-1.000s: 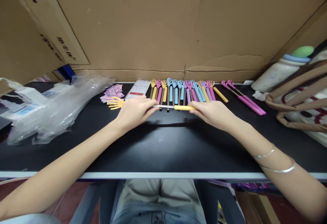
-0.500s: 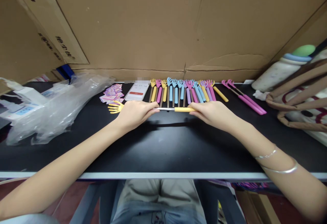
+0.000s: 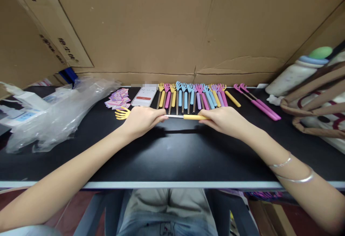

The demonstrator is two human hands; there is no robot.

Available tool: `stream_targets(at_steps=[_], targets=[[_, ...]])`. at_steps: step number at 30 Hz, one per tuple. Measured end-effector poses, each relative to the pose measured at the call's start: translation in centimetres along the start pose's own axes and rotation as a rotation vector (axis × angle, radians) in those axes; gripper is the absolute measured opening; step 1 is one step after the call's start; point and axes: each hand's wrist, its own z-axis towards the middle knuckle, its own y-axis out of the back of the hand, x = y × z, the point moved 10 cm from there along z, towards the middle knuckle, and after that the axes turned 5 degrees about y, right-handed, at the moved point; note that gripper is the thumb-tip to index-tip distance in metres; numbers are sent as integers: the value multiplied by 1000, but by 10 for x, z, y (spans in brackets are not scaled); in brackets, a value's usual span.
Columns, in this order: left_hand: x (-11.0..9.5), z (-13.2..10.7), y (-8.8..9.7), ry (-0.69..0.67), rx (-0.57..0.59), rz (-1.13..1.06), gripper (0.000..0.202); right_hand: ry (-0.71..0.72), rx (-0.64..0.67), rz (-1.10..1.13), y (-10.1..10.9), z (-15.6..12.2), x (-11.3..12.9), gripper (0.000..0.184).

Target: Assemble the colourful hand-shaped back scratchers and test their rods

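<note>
A yellow back scratcher (image 3: 192, 117) with a metal rod is held level above the black table (image 3: 172, 160), its shadow falling on the surface below. My left hand (image 3: 144, 120) is closed around the rod near the hand-shaped yellow head, which sticks out at the left. At the other end, my right hand (image 3: 222, 119) grips the yellow handle, whose tip is hidden in the fingers. Behind it, several back scratchers (image 3: 180, 97) in yellow, pink, blue and purple lie in a row. Two pink back scratchers (image 3: 258, 103) lie apart at the right.
Small printed cards (image 3: 118, 98) lie in a pile beside a phone (image 3: 144, 96). A clear plastic bag (image 3: 64, 110) and a white power strip (image 3: 27, 115) are at the left. A bottle (image 3: 295, 74) and a brown-handled bag (image 3: 320, 110) stand at the right. Cardboard (image 3: 161, 24) walls the back.
The held back scratcher has shifted very slightly downward at its handle, and its yellow head a little to the right. Both hands keep their grip; the other things are unmoved.
</note>
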Motion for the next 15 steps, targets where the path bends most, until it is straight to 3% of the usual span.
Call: stream_targets(at_steps=[15], targets=[[-5,0,-7,-27,-4,-72,35,4,-13,-23,2,0,1,32]])
